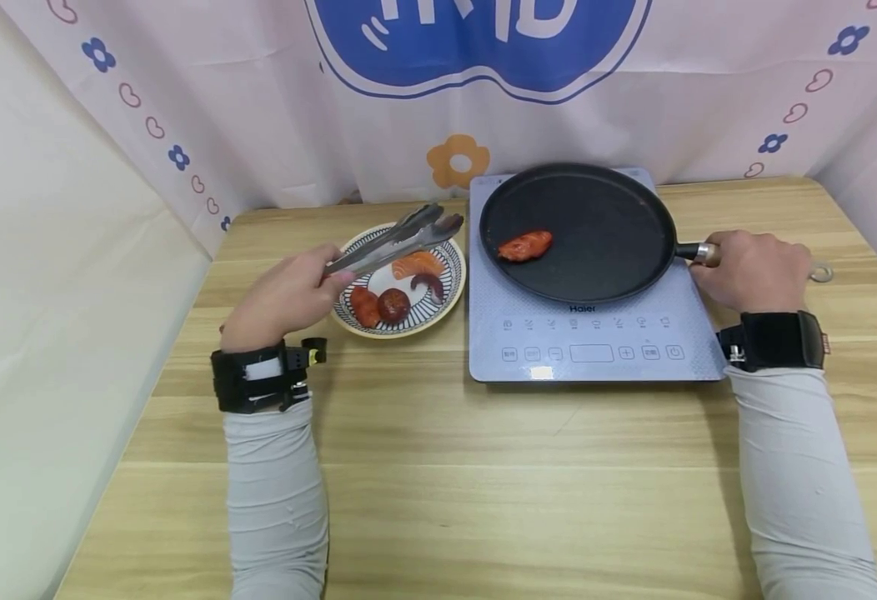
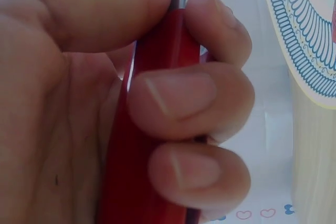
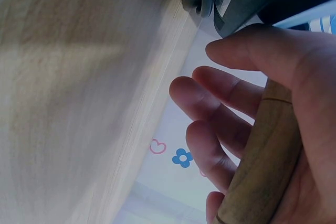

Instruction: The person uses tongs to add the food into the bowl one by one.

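My left hand [image 1: 284,296] grips metal tongs [image 1: 393,243] by their red handle [image 2: 160,77], fingers curled round it. The tongs' two tips are apart, above the back of a patterned plate [image 1: 459,287], with nothing between them. My right hand [image 1: 754,265] is round the wooden handle [image 3: 270,145] of a black flat frying pan [image 1: 596,225]; its fingers curl loosely about it in the right wrist view. One reddish piece resembling a chicken wing [image 1: 525,246] lies at the pan's left side.
On the plate are an orange salmon slice [image 1: 417,264], a reddish piece [image 1: 365,307], a round brown piece [image 1: 393,306] and a curved purplish piece [image 1: 429,287]. Beneath the pan is a flat induction cooker [image 1: 588,333]. A printed curtain [image 1: 258,108] hangs behind the wooden table [image 1: 513,492].
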Demonstrator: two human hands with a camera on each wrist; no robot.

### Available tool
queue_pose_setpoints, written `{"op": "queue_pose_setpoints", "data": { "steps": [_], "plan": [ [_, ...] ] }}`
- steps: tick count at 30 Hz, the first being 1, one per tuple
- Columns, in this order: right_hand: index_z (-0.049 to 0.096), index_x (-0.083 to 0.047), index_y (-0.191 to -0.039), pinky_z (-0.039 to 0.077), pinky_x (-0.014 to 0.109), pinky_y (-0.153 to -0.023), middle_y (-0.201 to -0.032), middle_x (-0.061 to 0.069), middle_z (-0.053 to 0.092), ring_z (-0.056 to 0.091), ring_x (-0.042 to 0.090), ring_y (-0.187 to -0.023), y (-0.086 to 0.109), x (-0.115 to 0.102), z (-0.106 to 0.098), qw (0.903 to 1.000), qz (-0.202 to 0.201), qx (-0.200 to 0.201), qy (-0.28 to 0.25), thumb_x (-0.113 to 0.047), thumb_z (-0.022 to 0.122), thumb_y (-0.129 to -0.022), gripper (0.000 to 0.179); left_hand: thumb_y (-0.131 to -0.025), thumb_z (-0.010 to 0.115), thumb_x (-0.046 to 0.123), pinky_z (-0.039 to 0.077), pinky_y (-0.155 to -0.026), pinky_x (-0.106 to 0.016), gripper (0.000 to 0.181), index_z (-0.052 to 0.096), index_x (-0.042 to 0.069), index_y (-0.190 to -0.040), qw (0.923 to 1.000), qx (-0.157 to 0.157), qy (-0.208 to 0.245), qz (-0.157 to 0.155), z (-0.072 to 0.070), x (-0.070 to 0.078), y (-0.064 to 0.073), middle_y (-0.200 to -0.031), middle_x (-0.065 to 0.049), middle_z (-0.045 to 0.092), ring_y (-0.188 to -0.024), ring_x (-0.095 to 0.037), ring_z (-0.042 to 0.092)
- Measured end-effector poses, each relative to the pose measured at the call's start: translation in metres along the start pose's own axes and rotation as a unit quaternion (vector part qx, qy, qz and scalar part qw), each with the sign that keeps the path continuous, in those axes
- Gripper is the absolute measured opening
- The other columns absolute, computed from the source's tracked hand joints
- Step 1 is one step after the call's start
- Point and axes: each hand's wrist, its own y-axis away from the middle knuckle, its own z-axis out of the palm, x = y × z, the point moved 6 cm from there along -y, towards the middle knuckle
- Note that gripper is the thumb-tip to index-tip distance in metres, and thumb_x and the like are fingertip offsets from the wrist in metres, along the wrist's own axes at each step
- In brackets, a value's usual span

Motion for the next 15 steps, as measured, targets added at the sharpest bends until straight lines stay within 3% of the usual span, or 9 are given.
{"op": "queue_pose_setpoints", "data": {
  "steps": [15],
  "plan": [
    [0.063, -0.009, -0.081, 0.037, 0.056, -0.061, -0.068, 0.014, 0.062, 0.059, 0.042, -0.069, -0.0004, 0.0, 0.0001, 1.0, 0.0, -0.002, 0.003, -0.031, 0.069, -0.093, 0.025, -0.112, 0.048, 0.029, 0.044, -0.067, -0.037, 0.033, 0.058, 0.004, -0.131, 1.0, 0.001, 0.004, -0.009, -0.0025, -0.0097, 0.003, -0.103, -0.015, 0.065, -0.084, -0.028, 0.057]
  ]
}}
